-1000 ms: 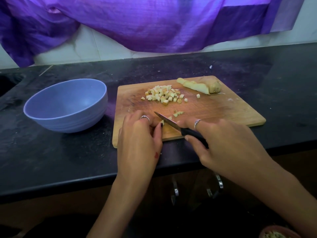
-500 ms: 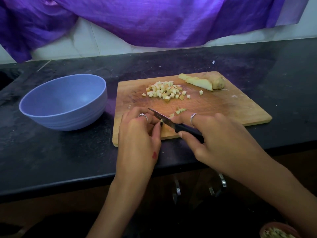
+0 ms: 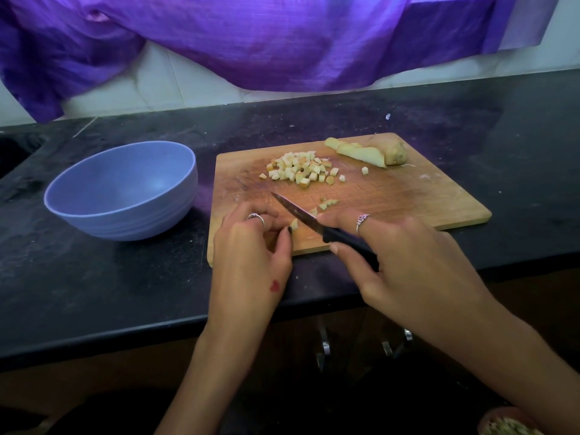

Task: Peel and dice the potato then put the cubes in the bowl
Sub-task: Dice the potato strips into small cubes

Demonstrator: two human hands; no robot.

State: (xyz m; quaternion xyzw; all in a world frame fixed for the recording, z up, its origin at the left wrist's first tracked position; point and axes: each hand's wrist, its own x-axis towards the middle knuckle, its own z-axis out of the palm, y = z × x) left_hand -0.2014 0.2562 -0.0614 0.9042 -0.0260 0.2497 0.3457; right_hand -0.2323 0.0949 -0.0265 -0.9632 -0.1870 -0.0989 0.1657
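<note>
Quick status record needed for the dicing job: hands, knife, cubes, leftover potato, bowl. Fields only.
left hand: fingers pinch a small potato piece on the cutting board
right hand: grips the knife, blade angled across the board
cubes: piled on the board's far middle; a few more beside the blade
potato slices: uncut, far edge of board
bowl: left of board, no cubes inside

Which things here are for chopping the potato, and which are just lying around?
For the job:
knife in the right hand
potato strip under the left hand
cubes
uncut potato
board
bowl

Just lying about:
purple cloth
small dish, bottom right corner
</note>
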